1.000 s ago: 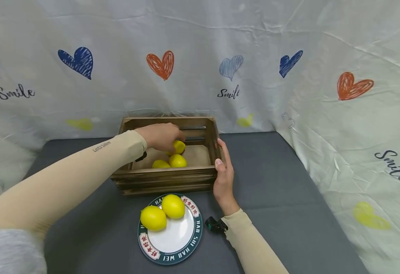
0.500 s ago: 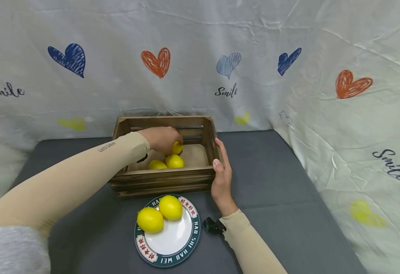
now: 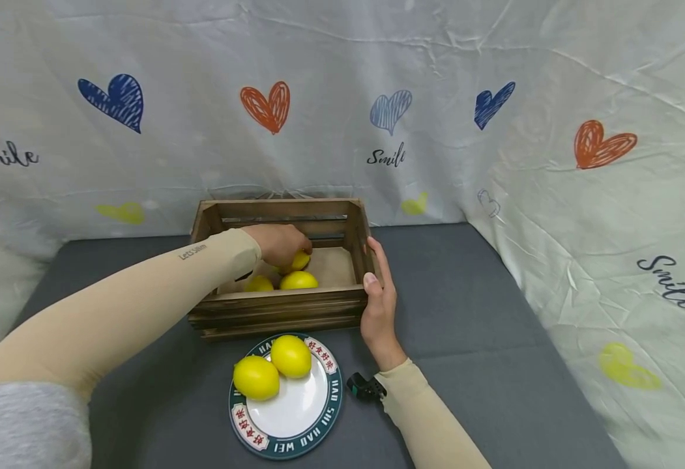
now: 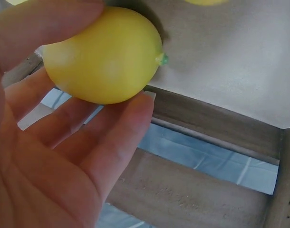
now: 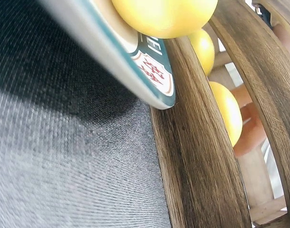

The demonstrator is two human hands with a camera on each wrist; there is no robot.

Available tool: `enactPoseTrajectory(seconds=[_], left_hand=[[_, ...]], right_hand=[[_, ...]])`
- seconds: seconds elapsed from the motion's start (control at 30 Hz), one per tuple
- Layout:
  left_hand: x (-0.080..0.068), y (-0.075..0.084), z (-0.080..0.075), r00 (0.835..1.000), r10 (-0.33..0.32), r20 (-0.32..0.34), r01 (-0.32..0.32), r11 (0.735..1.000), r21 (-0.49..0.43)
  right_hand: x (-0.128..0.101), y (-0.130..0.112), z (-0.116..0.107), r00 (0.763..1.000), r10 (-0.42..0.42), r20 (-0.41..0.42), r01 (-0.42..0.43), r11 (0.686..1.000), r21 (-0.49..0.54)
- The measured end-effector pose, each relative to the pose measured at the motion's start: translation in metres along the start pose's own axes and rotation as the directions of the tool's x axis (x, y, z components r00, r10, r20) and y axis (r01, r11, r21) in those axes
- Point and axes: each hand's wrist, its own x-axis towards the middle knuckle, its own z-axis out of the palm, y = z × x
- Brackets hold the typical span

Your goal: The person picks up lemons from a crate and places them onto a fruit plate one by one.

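Inside a brown slatted wooden crate (image 3: 283, 314), my left hand (image 3: 280, 243) pinches a yellow lemon (image 4: 104, 57) between thumb and fingers, low over the crate's lined floor. The left wrist view shows the green stem tip on this lemon. Two more lemons lie near the crate's front wall, one toward the left (image 3: 259, 284) and one near the middle (image 3: 298, 280). My right hand (image 3: 380, 312) holds the crate's right side, thumb at the near corner and a finger stretched back along the rim. Its fingers are out of frame in the right wrist view.
Close in front of the crate, a white plate (image 3: 295, 410) with a green lettered rim carries two lemons (image 3: 256, 378). All stand on a dark grey tabletop (image 3: 465, 339). Behind hangs a pale curtain (image 3: 324, 169) printed with hearts, close to the crate's back.
My left hand has lowered and come slightly nearer with its lemon. The two loose lemons in the crate have shifted a little toward its front. My right hand keeps its hold.
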Motion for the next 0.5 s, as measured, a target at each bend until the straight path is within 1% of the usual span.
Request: enactPoseTrajectory(seconds=[0.1, 0.27, 0.5], left_hand=[[0.0, -0.003, 0.001, 1.0, -0.008, 0.004, 0.008, 1.0, 0.001], [-0.001, -0.006, 0.001, 1.0, -0.002, -0.01, 0.002, 1.0, 0.015], [-0.013, -0.002, -0.011, 0.998, 0.03, -0.06, -0.029, 1.0, 0.007]], right_hand=[[-0.001, -0.001, 0.002, 1.0, 0.003, 0.002, -0.003, 1.0, 0.004], [-0.001, -0.003, 0.003, 1.0, -0.003, 0.004, 0.003, 1.0, 0.001], [0.001, -0.001, 0.001, 0.999, -0.033, -0.008, 0.033, 0.999, 0.016]])
